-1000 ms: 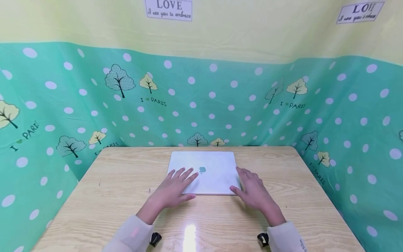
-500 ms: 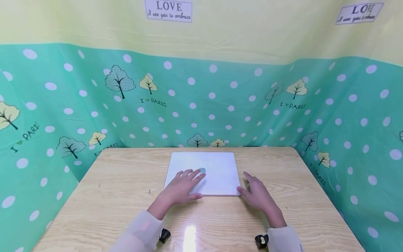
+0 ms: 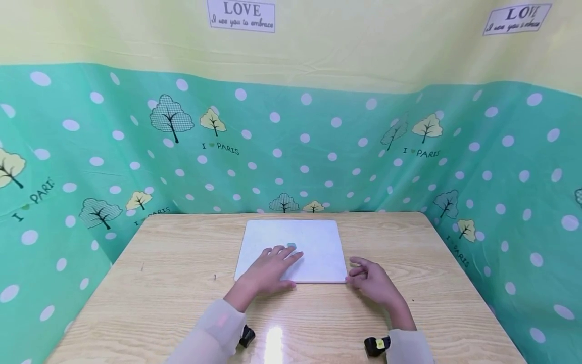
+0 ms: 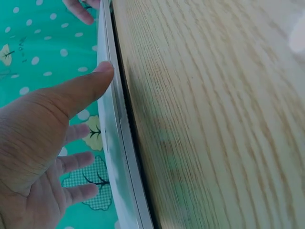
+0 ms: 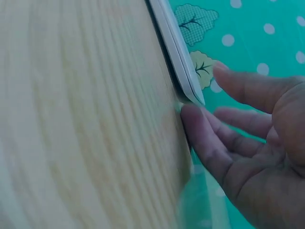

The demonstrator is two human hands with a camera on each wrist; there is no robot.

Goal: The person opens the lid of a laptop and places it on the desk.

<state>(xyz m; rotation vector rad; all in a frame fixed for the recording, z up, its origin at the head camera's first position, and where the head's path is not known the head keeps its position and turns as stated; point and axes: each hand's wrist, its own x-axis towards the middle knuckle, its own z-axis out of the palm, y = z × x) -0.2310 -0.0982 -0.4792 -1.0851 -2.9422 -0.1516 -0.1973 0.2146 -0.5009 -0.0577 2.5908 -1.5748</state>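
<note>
A closed silver laptop (image 3: 318, 253) with an apple logo lies flat on the wooden table. Over the left half of its lid spreads my left hand (image 3: 269, 273), fingers straight and partly covering the logo. In the left wrist view the thumb (image 4: 88, 88) extends across the laptop's front edge (image 4: 125, 138). Beside the front right corner is my right hand (image 3: 375, 284), its fingers loosely bent with nothing between them. The right wrist view shows one fingertip (image 5: 193, 114) close against that laptop corner (image 5: 193, 93); whether it touches, I cannot tell.
The wooden table (image 3: 182, 263) extends around the laptop on every side. A green and yellow cloth curtain (image 3: 291, 136) with trees and dots hangs behind the table and along both sides. Black straps (image 3: 376, 347) are on both wrists.
My left hand has slid rightward across the lid. My right hand has come off the lid's right side to the front right corner, its fingers bending more. The laptop has shifted slightly left at the front.
</note>
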